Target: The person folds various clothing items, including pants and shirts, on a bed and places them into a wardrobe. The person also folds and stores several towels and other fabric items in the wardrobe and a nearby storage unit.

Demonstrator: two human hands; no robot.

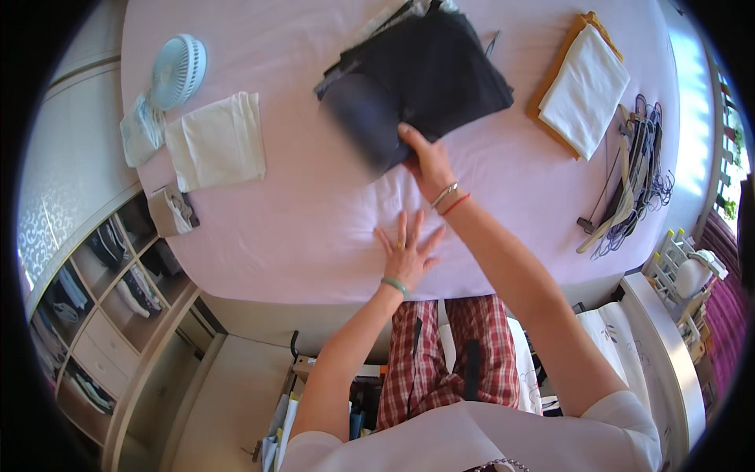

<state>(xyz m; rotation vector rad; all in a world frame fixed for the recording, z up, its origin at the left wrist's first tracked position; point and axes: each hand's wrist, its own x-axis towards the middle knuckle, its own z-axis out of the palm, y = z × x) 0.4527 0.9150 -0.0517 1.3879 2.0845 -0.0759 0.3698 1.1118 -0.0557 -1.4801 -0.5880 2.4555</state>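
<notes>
My right hand (pixel 429 161) grips the near edge of a dark folded garment (pixel 366 122), thumb on top and fingers underneath. The left part of that garment is smeared by motion. It overlaps a stack of black folded clothes (pixel 452 75) on the bed, and I cannot tell where one ends and the other begins. Just below, my left hand (pixel 406 256) lies flat on the pink bed sheet (pixel 314 228), fingers spread and holding nothing.
At the left are a pale blue fan (pixel 179 71), a white folded cloth (pixel 218 141) and a small beige folded item (pixel 171 212). A white folded garment (pixel 584 90) rests on a mustard one at the right, near a bundle of hangers (pixel 633 181). Open shelves (pixel 118 271) stand lower left.
</notes>
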